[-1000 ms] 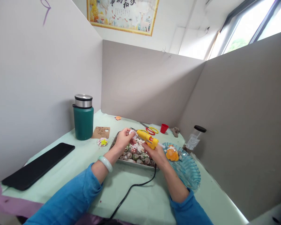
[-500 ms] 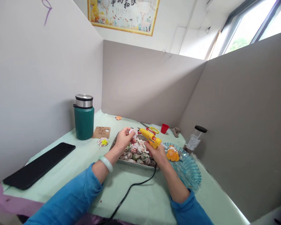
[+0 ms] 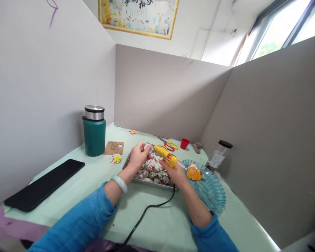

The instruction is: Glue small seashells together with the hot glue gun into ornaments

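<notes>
Left hand [image 3: 138,156] pinches pale piece [image 3: 148,147] mid-frame; right hand [image 3: 176,173] grips glue gun [image 3: 165,155]; probably gluing; next move wants steady aim.

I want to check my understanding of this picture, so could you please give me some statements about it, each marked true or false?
1. The right hand holds a yellow glue gun. True.
2. The green bottle stands upright. True.
3. The left hand grips the green bottle. False: the left hand pinches a pale piece over the shell tray.
4. The red cup sits inside the blue dish. False: the red cup stands beyond the blue dish, on the green cloth.
</notes>
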Available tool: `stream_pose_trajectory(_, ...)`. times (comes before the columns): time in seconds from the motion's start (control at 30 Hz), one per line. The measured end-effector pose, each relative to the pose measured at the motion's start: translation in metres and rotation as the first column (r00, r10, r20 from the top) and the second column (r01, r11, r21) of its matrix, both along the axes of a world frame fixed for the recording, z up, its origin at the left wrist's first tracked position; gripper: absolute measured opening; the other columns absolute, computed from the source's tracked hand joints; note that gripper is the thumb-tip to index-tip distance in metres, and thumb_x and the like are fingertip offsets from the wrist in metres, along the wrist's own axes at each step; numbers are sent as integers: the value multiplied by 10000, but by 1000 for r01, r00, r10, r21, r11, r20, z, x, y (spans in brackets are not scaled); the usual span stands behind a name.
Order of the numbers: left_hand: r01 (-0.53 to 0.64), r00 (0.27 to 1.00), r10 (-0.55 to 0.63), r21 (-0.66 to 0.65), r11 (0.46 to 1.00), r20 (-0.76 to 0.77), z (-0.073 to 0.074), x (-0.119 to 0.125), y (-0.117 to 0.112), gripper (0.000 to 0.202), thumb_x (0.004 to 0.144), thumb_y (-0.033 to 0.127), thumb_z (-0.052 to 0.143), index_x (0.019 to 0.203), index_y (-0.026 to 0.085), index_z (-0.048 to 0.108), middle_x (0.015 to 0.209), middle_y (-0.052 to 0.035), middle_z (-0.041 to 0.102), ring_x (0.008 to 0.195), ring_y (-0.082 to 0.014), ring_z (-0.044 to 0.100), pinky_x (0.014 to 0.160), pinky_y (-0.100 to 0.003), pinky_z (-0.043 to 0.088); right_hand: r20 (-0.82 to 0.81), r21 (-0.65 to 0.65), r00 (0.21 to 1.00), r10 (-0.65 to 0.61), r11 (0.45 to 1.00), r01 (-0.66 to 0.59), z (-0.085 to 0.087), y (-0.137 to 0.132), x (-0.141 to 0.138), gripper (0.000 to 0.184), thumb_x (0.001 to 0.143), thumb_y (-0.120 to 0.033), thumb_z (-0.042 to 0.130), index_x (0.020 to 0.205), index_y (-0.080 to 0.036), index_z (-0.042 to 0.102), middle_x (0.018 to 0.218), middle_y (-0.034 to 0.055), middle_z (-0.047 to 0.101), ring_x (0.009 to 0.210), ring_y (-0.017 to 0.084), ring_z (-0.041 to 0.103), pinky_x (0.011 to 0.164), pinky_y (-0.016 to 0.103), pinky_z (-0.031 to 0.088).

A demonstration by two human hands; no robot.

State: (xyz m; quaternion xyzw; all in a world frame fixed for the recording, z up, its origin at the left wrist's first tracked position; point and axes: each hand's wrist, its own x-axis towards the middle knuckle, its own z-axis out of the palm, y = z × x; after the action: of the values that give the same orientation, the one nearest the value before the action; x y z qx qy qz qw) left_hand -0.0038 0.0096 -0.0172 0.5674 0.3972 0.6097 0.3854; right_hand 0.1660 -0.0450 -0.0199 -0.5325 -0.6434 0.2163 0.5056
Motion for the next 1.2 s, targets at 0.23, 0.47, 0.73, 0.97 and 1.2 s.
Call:
stream_pose_trajectory(0.23, 87, 995, -85, -58, 994, 43, 5, 2, -4, 297, 746, 437, 656, 836, 176, 547, 493, 5, 621, 454, -141, 585, 486, -220, 444, 32, 12, 999, 10, 1000, -11, 0, 0, 0, 357, 726, -510, 640, 617, -173, 592, 485, -13, 505, 498, 128, 462, 466, 242, 352)
stream_pose_trajectory(0.47, 101, 987, -89, -86, 991, 131, 8, 1, -6, 301, 715, 405, 684, 823, 165, 538, 488, 5, 611, 448, -132, 573, 480, -218, 447, -35, -26, 999, -18, 1000, 17, 1, -1, -2, 354, 731, -509, 627, 645, -167, 601, 478, -19, 486, 473, 120, 434, 454, 246, 345)
stream_pose_trajectory(0.73, 169, 972, -147, -107, 980, 185, 9, 1, -7, 337, 698, 416, 697, 826, 150, 534, 498, 3, 605, 447, -123, 570, 478, -217, 453, 7, -1, 1000, -1, 1000, 1, 0, 0, -1, 351, 726, -502, 643, 646, -163, 601, 531, -6, 536, 498, 117, 448, 471, 242, 353)
stream_pose_trajectory(0.97, 238, 929, -185, -135, 962, 319, 10, -3, -5, 347, 629, 378, 756, 766, 134, 553, 581, -4, 612, 489, -110, 573, 511, -229, 457, -101, -73, 995, 22, 997, -29, -4, 2, 0, 368, 707, -516, 668, 688, -153, 605, 523, -17, 515, 444, 91, 393, 414, 230, 310)
stream_pose_trajectory(1.2, 384, 819, -251, -168, 908, 516, 14, -8, -4, 307, 584, 254, 800, 744, 129, 569, 610, 34, 566, 461, -49, 500, 476, -187, 379, -275, -120, 947, 167, 971, -207, -6, 5, 2, 387, 702, -519, 704, 782, -157, 593, 530, -36, 518, 389, 61, 363, 372, 206, 274)
